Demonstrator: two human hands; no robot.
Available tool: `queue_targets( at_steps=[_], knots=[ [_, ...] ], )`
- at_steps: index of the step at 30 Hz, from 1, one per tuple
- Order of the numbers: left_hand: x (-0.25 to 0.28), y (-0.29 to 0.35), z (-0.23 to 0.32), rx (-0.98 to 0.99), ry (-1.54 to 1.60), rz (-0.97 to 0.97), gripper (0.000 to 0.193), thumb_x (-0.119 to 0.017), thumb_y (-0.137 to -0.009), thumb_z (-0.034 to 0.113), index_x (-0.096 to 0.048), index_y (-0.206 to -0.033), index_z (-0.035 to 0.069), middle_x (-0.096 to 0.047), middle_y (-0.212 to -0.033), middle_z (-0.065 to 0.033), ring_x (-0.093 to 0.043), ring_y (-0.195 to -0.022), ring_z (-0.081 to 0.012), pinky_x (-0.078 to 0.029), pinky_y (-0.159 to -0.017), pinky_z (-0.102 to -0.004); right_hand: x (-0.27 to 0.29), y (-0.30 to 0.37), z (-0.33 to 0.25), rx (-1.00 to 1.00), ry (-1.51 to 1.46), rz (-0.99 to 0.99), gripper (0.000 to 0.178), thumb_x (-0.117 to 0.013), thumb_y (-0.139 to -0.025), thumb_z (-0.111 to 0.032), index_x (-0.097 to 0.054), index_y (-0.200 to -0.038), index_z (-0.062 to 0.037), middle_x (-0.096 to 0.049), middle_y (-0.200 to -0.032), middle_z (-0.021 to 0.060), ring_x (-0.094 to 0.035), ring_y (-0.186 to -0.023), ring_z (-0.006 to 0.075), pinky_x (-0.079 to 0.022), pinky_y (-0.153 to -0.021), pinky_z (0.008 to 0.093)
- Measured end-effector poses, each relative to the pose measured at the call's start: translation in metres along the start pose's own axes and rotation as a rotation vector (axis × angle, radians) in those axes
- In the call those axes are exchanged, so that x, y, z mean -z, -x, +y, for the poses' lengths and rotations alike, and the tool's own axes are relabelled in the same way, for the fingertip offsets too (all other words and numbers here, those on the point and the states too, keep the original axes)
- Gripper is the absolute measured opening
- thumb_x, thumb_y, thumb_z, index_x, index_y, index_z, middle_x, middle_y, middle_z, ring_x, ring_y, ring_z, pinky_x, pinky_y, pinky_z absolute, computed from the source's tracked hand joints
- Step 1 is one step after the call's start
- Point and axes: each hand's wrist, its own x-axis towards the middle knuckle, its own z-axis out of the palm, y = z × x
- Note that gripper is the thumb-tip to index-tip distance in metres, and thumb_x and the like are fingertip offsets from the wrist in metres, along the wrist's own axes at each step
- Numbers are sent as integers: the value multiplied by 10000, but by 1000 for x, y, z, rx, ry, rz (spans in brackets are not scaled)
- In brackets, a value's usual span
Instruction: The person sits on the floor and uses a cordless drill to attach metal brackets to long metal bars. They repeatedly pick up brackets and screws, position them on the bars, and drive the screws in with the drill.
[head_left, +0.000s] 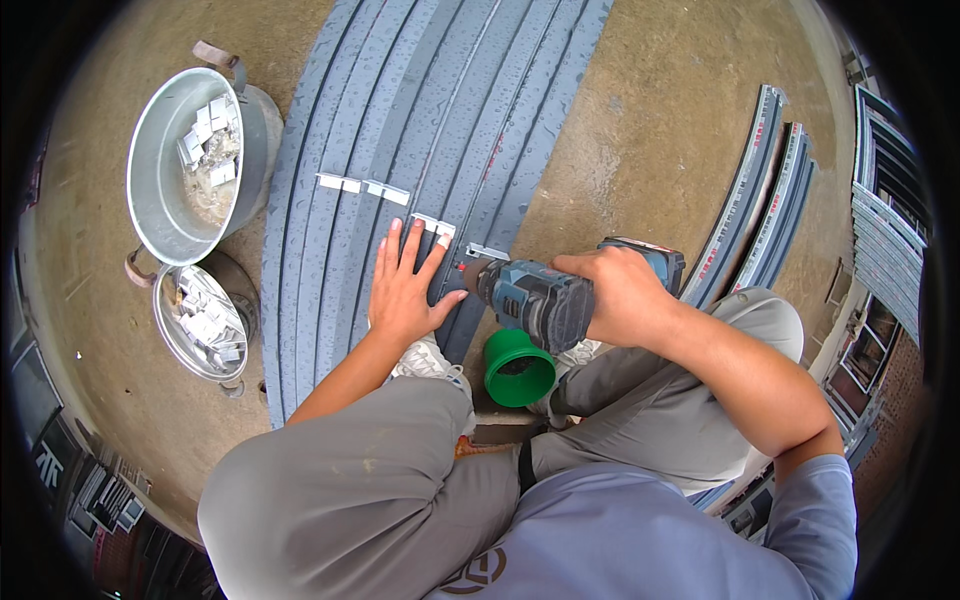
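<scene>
My right hand (pixel 622 292) is wrapped round the handle of a blue and black cordless drill (pixel 530 297). Its chuck points left at the wet grey metal profiles (pixel 400 130), which lie side by side in front of me. My left hand (pixel 405 295) rests on the profiles with its fingers spread, the fingertips touching a small white bracket (pixel 434 225). Two more white brackets (pixel 387 192) sit across the profiles farther left. Another bracket (pixel 487 251) lies just beyond the drill's nose, whose tip is hard to make out.
A green bucket (pixel 520 370) with dark small contents stands between my feet. On the left are a large metal pot (pixel 150 165) and a smaller metal pan (pixel 165 325), both holding white brackets. More profiles (pixel 745 200) lie on the concrete floor at right.
</scene>
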Motion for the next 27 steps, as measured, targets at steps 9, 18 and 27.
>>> queue_targets(
  at_steps=[9,18,27],
  knots=[
    [-1,1,0,-5,18,11,880,-829,-794,516,-480,-1555,246,-264,-1684,-163,-156,-1569,-437,-203,-1250,-571,-1,-1,2,1,-3,6,493,-703,-641,-22,-739,-1131,-71,-725,-869,230,-701,-850,433,-564,-771,495],
    [-1,1,0,-8,50,32,886,-850,-772,444,-483,-1556,252,-280,-1680,-159,-157,-1568,-446,-205,-1253,-565,-3,-1,3,-1,6,23,490,-697,-648,-20,-737,-1134,-64,-725,-875,232,-698,-857,437,-560,-773,500],
    [-3,1,-1,-17,13,30,857,-801,-813,540,-481,-1559,268,-259,-1685,-167,-155,-1567,-445,-202,-1252,-562,-4,-1,3,-21,13,13,499,-692,-661,-23,-733,-1157,-49,-730,-905,236,-698,-877,437,-561,-793,491]
  ],
)
